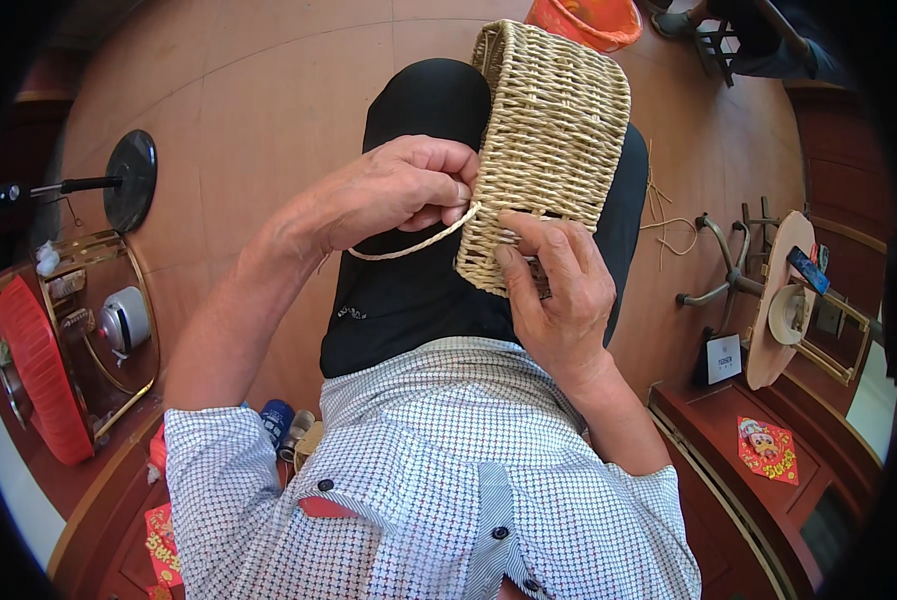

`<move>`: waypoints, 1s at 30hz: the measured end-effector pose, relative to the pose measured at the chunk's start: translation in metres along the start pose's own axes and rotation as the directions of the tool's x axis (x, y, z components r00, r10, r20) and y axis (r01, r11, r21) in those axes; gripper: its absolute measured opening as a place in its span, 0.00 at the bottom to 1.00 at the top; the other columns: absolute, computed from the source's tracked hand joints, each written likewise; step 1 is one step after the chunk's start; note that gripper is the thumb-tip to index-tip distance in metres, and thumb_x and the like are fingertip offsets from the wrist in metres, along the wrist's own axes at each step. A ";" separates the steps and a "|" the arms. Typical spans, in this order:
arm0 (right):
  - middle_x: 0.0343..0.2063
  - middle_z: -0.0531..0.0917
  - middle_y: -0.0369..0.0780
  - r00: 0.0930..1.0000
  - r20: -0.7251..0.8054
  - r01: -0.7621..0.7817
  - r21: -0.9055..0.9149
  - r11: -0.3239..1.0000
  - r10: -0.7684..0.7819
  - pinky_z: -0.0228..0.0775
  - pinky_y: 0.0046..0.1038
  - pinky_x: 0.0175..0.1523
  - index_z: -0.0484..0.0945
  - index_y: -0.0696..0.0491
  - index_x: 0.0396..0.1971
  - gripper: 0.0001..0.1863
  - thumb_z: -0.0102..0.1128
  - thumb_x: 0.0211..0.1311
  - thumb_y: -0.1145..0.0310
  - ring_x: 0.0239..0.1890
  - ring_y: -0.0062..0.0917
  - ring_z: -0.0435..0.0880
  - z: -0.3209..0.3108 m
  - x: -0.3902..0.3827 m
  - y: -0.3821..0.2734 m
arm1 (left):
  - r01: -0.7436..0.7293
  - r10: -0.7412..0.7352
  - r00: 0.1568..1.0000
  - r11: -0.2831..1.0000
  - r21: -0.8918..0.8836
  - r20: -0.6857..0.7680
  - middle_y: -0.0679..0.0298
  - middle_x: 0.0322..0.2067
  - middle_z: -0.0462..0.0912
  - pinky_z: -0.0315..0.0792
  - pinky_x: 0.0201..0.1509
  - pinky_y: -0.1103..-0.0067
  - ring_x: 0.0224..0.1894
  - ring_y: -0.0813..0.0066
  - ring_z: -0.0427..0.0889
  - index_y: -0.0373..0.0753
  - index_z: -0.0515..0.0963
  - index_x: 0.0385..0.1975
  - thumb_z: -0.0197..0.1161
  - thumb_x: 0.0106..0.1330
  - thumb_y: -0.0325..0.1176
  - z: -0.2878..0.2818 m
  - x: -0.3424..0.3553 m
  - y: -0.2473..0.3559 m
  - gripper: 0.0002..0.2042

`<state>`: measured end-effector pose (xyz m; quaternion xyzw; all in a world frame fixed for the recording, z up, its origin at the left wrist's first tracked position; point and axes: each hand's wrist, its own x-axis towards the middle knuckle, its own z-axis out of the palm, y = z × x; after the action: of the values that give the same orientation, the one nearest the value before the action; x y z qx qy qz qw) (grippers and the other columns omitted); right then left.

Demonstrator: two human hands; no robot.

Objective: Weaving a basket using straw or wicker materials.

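A woven straw-coloured wicker basket (551,120) lies on its side across my dark-trousered lap. My left hand (431,190) is closed in a pinch at the basket's left edge, holding a pale braided cord (424,243) that hangs in a loop over my thigh. My right hand (549,265) grips the lower part of the basket, index finger and thumb pressed together on the weave beside the cord; whether something small is between those fingertips, I cannot tell.
An orange bucket (609,30) and a seated person's leg (769,40) are beyond the basket. A low stand with kettle (124,320) and red tray (39,370) is left. Loose cords (669,225), metal legs (709,260) and a small table (769,350) are right.
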<state>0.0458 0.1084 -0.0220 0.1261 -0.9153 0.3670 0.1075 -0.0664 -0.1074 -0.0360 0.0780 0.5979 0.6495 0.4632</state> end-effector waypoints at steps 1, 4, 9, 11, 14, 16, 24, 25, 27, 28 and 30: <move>0.34 0.83 0.39 0.999 -0.005 -0.032 0.019 0.999 0.033 0.76 0.33 0.40 0.86 0.53 0.47 0.13 0.72 0.62 0.76 0.35 0.32 0.84 0.001 0.000 0.000 | -0.002 0.001 1.000 1.000 0.018 0.023 0.75 0.29 0.77 0.63 0.28 0.89 0.24 0.91 0.67 0.34 0.81 0.47 0.56 0.75 0.30 0.000 0.001 0.000 0.10; 0.32 0.82 0.39 0.998 -0.024 -0.063 0.033 0.997 0.064 0.76 0.33 0.39 0.86 0.53 0.46 0.13 0.72 0.62 0.76 0.34 0.31 0.84 0.003 0.001 0.002 | 0.047 -0.047 0.992 0.999 0.000 0.114 0.75 0.30 0.77 0.63 0.27 0.89 0.24 0.91 0.68 0.34 0.81 0.50 0.55 0.75 0.29 -0.007 0.008 0.003 0.11; 0.30 0.82 0.37 0.997 -0.040 -0.062 0.003 0.998 0.062 0.76 0.30 0.37 0.86 0.53 0.44 0.12 0.73 0.60 0.76 0.31 0.29 0.84 0.006 0.003 0.003 | 0.101 -0.077 0.979 0.988 -0.120 0.189 0.74 0.28 0.77 0.63 0.26 0.89 0.23 0.91 0.67 0.35 0.81 0.50 0.55 0.73 0.27 -0.013 0.012 0.007 0.11; 0.29 0.82 0.36 0.997 -0.049 -0.063 -0.011 0.998 0.062 0.75 0.30 0.36 0.85 0.52 0.43 0.12 0.74 0.59 0.76 0.30 0.28 0.84 0.006 0.005 0.002 | 0.131 -0.101 0.972 0.982 -0.134 0.211 0.74 0.27 0.77 0.63 0.25 0.89 0.22 0.91 0.67 0.36 0.82 0.46 0.54 0.71 0.26 -0.014 0.012 0.011 0.10; 0.29 0.82 0.35 0.995 -0.062 -0.082 0.016 0.997 0.082 0.75 0.29 0.35 0.85 0.52 0.42 0.12 0.75 0.58 0.75 0.30 0.27 0.84 0.007 0.009 -0.001 | 0.140 -0.121 0.973 0.987 -0.083 0.196 0.75 0.27 0.76 0.59 0.22 0.89 0.20 0.92 0.65 0.36 0.81 0.46 0.54 0.71 0.26 -0.016 0.012 0.013 0.10; 0.29 0.82 0.35 0.995 -0.058 -0.081 0.001 0.997 0.081 0.75 0.29 0.35 0.85 0.52 0.42 0.12 0.75 0.58 0.75 0.30 0.26 0.84 0.008 0.010 -0.002 | 0.168 -0.148 0.970 0.982 -0.091 0.195 0.75 0.26 0.76 0.54 0.19 0.88 0.18 0.93 0.62 0.37 0.81 0.46 0.54 0.70 0.26 -0.020 0.011 0.013 0.11; 0.28 0.82 0.35 0.994 -0.037 -0.104 -0.010 0.995 0.104 0.75 0.29 0.35 0.86 0.52 0.41 0.12 0.75 0.58 0.75 0.30 0.27 0.84 0.010 0.012 -0.003 | 0.165 -0.147 0.975 0.981 -0.098 0.167 0.77 0.25 0.71 0.51 0.18 0.89 0.17 0.93 0.58 0.36 0.80 0.54 0.55 0.71 0.28 -0.017 0.014 0.008 0.15; 0.28 0.83 0.36 0.994 -0.039 -0.104 -0.004 0.995 0.103 0.75 0.30 0.35 0.86 0.52 0.41 0.11 0.75 0.58 0.76 0.30 0.27 0.84 0.010 0.014 -0.003 | 0.145 -0.125 0.975 0.985 -0.098 0.185 0.77 0.25 0.71 0.51 0.18 0.89 0.17 0.93 0.58 0.37 0.80 0.54 0.55 0.72 0.28 -0.018 0.014 0.008 0.14; 0.28 0.83 0.36 0.993 -0.045 -0.107 -0.004 0.994 0.107 0.76 0.30 0.36 0.86 0.52 0.41 0.11 0.75 0.58 0.76 0.30 0.27 0.84 0.010 0.015 -0.003 | 0.143 -0.117 0.974 0.982 -0.123 0.195 0.77 0.25 0.71 0.51 0.18 0.89 0.17 0.93 0.59 0.36 0.80 0.54 0.56 0.72 0.28 -0.020 0.014 0.003 0.14; 0.29 0.83 0.36 0.994 -0.052 -0.092 0.008 0.996 0.092 0.76 0.31 0.36 0.86 0.52 0.41 0.12 0.75 0.58 0.76 0.30 0.28 0.85 0.010 0.015 -0.003 | 0.139 -0.107 0.973 0.979 -0.146 0.204 0.77 0.25 0.71 0.51 0.18 0.88 0.17 0.93 0.59 0.36 0.80 0.54 0.56 0.72 0.28 -0.021 0.014 0.003 0.14; 0.29 0.83 0.36 0.993 -0.078 -0.088 -0.017 0.996 0.087 0.77 0.32 0.37 0.86 0.52 0.42 0.12 0.74 0.58 0.76 0.31 0.30 0.85 0.007 0.015 -0.002 | 0.132 -0.104 0.969 0.985 -0.113 0.224 0.77 0.24 0.71 0.51 0.17 0.88 0.17 0.93 0.59 0.36 0.81 0.54 0.56 0.72 0.28 -0.018 0.020 0.006 0.14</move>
<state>0.0317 0.1000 -0.0215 0.0704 -0.9189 0.3664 0.1280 -0.0925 -0.1055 -0.0453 0.0828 0.5047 0.6451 0.5677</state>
